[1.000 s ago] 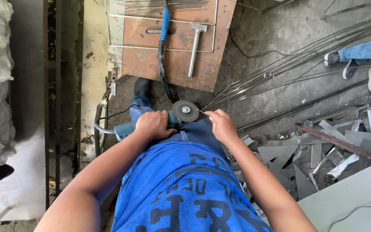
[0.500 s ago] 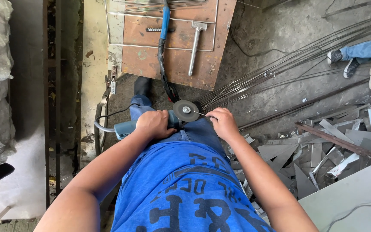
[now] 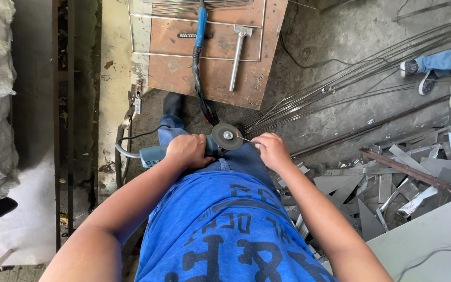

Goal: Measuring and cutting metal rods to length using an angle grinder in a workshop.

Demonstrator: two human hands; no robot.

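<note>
While your left hand [image 3: 189, 150] is gripping the blue angle grinder [image 3: 155, 154], your right hand [image 3: 271, 150] is pinching a thin wire [image 3: 244, 139] against its disc [image 3: 227, 136].

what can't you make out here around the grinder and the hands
Head view only:
- Angle grinder: the left hand covers the middle of its body, switch unseen.
- Thin rod at the disc: too thin to see its far end; the right hand hides the grip.
- Person at right: cut off by the frame edge.
</note>
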